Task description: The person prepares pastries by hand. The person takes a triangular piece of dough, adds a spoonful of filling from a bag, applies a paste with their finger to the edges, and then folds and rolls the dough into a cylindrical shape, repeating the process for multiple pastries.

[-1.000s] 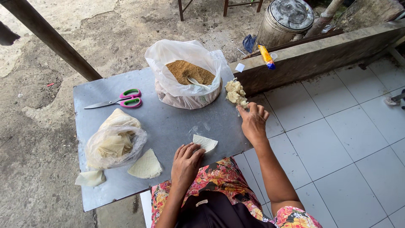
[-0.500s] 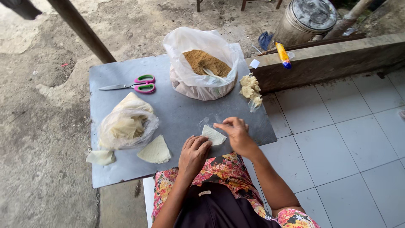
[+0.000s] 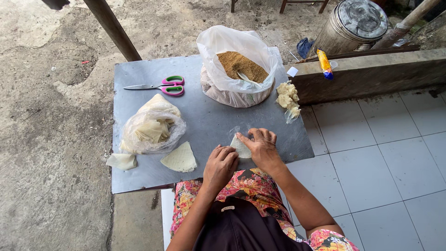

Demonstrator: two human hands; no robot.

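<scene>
**Folding a wrapper at the table's near edge**

Both hands are on one pale wrapper, flat on the grey table at about 6 o'clock, right at the near edge.

- Left hand: fingers curled, tips pressing the wrapper's near-left edge. Not lifting it.
- Right hand: fingers spread, flat over the wrapper's right side, index pointing to 9 o'clock along the top edge. Pressing, not pinching.
- Cannot tell if filling sits under the fingers; most of the wrapper is covered.

Around it:
- Filling bag, brown crumb with a spoon in it, at 12 o'clock, well apart from the hands.
- Folded pieces piled at 1 o'clock, just beside the bag.
- Wrapper bag at 9–10 o'clock; loose wrappers near it at 8 o'clock.
- Scissors at 11 o'clock, untouched.

Judgement: the step looks like flattening or folding a single wrapper. The next move calls for holding one edge down with one hand while the other turns a corner over; the sheet looks thin, so light pressure and no dragging across the table.
</scene>
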